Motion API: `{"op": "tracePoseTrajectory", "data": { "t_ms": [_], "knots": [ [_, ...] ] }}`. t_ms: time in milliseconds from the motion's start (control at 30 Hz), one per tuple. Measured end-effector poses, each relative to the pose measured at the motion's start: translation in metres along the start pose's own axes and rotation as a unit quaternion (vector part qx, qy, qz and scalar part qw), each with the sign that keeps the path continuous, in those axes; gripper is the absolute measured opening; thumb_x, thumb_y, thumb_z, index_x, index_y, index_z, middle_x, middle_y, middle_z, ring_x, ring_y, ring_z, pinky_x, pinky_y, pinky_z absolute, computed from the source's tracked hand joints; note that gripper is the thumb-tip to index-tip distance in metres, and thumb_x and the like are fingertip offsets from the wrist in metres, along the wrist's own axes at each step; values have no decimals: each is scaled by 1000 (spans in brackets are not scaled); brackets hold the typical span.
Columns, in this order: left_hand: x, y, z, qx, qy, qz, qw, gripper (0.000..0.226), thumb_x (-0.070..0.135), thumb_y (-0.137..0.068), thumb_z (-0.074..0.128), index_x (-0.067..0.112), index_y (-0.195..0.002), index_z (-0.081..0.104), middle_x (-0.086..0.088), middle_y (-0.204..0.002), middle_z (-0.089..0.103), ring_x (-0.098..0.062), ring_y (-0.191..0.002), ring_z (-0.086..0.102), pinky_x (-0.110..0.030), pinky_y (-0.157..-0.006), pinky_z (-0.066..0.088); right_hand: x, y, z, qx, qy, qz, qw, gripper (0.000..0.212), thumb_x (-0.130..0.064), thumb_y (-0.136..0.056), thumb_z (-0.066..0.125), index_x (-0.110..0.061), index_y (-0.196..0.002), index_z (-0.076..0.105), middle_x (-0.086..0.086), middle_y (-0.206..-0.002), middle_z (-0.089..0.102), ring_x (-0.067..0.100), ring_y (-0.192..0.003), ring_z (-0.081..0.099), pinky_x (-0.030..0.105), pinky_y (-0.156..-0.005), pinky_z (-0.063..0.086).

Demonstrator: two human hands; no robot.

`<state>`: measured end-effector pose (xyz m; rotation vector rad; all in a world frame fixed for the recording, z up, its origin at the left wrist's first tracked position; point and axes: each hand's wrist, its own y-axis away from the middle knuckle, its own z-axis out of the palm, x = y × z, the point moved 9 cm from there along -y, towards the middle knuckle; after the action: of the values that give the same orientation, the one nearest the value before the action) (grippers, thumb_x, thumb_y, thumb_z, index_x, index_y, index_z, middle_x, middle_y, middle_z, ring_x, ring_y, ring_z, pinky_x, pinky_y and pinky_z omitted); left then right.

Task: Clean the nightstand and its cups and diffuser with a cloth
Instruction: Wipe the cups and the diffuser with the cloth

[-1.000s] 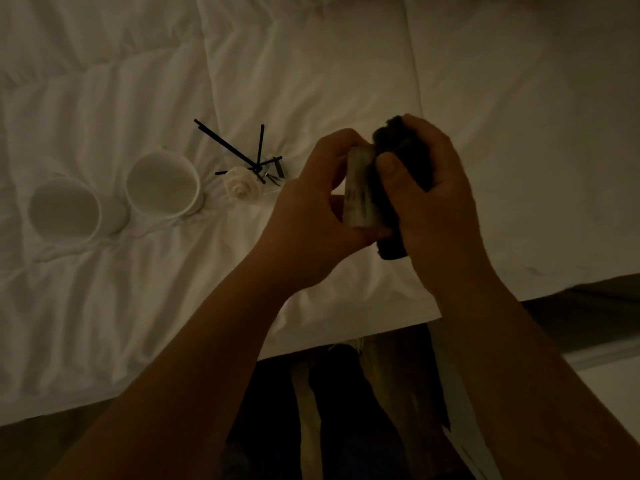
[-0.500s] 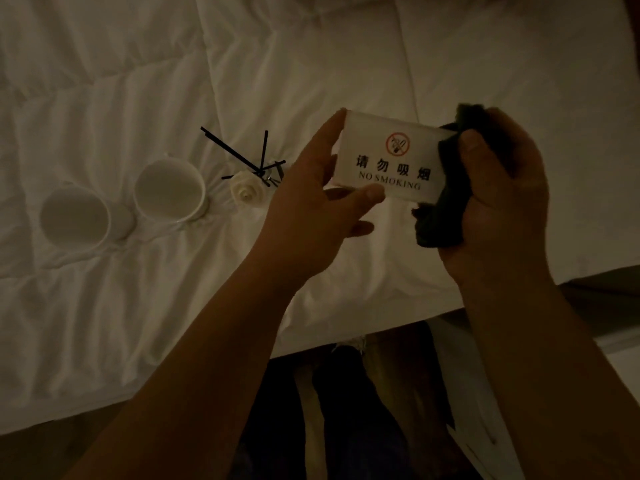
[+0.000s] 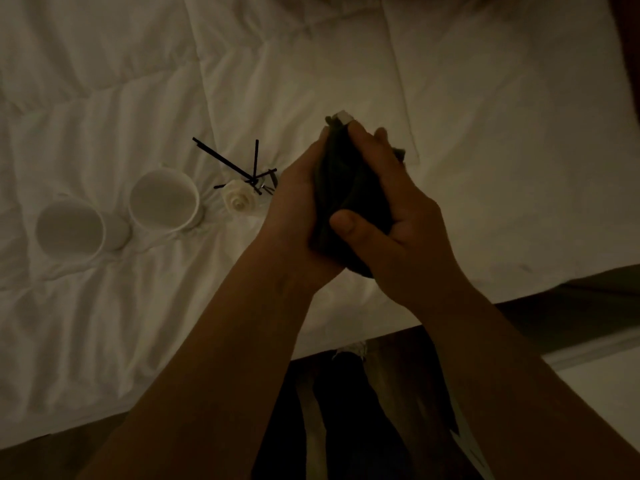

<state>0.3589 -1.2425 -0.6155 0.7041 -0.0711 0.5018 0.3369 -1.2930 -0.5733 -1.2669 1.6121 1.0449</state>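
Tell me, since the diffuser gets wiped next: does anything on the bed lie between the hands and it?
Nothing visible does. The reed diffuser stands just beside the left hand, with only bare duvet around it. Both hands, though, hold the dark cloth, wrapped round a white item.

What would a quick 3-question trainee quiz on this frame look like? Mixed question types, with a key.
1. True or false: both cups lie on the white bedding.
2. What does the right hand grip? A) dark cloth B) a cup C) the diffuser
3. Fill in: the diffuser's black reeds stand to the ___ of the left hand in the picture.

Key: 1 true; 2 A; 3 left.
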Motion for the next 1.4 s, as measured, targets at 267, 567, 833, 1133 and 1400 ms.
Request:
{"op": "tracePoseTrajectory", "data": {
  "t_ms": [267,567,833,1133,1400],
  "knots": [
    [1,6,-1,-27,-26,-2,999,47,44,-100,34,13,-129,55,-10,-124,60,-26,-120,54,-37,-101,45,7,-10,-16,85,-68,11,994,56,-44,-83,60,-45,-137,45,-14,-138,53,-6,-125,48,19,-97,47],
    [-14,-4,-12,11,-62,22,998,40,38,-98,42,17,-128,60,-8,-108,70,-22,-99,68,-33,-81,56,32,-5,-19,122,-60,89,987,62,-51,-83,58,-36,-141,44,-32,-117,52,-20,-107,51,3,-84,43],
    [-16,-4,-27,37,-12,14,999,45,42,-101,38,12,-127,61,-11,-122,65,-26,-115,61,-36,-99,49,36,4,-3,58,-56,80,993,66,-42,-81,65,-41,-141,41,-27,-120,53,-20,-104,51,8,-89,46],
    [-20,15,-29,-13,-175,49,983,30,14,-92,52,10,-122,56,-8,-102,70,-23,-92,69,-33,-75,56,54,-28,-49,206,-115,112,965,52,-31,-83,71,-27,-132,54,-16,-120,59,-1,-107,60,23,-89,54],
    [16,2,-38,60,-184,147,970,20,18,-97,49,16,-113,61,-4,-99,72,-22,-93,69,-41,-77,57,49,8,-24,176,-204,109,957,38,-29,-85,68,-37,-121,62,-12,-115,69,11,-107,66,39,-85,58]
  ]
}}
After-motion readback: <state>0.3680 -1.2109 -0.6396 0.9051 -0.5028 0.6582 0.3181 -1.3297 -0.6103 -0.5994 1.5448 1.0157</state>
